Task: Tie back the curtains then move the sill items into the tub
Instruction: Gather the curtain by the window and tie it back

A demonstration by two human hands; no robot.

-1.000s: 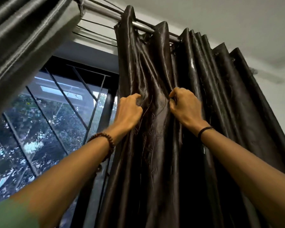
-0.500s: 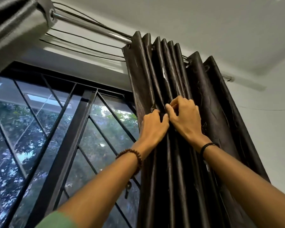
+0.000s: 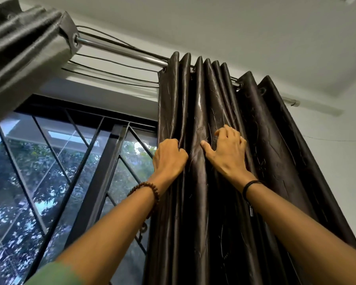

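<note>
While we reached up, our left hand (image 3: 169,157) gripped the leading fold of the dark curtain (image 3: 275,161), and our right hand (image 3: 227,154) clutched the pleats just beside it, thumb out. The curtain hung bunched toward the right end of the rod (image 3: 119,51), beside the barred window (image 3: 56,161).

Daylight through window (image 3: 49,161); glare streak on curtain (image 3: 199,103); upper-left corner seemingly blurred.

Dark curtain (image 3: 265,161) gathered in pleats on chrome rod (image 3: 121,51), right of window grille (image 3: 99,182). Left hand (image 3: 170,157) grips its leading edge; right hand (image 3: 227,155) has fingers curled into adjacent folds. Grey curtain (image 3: 19,48) top left.
</note>
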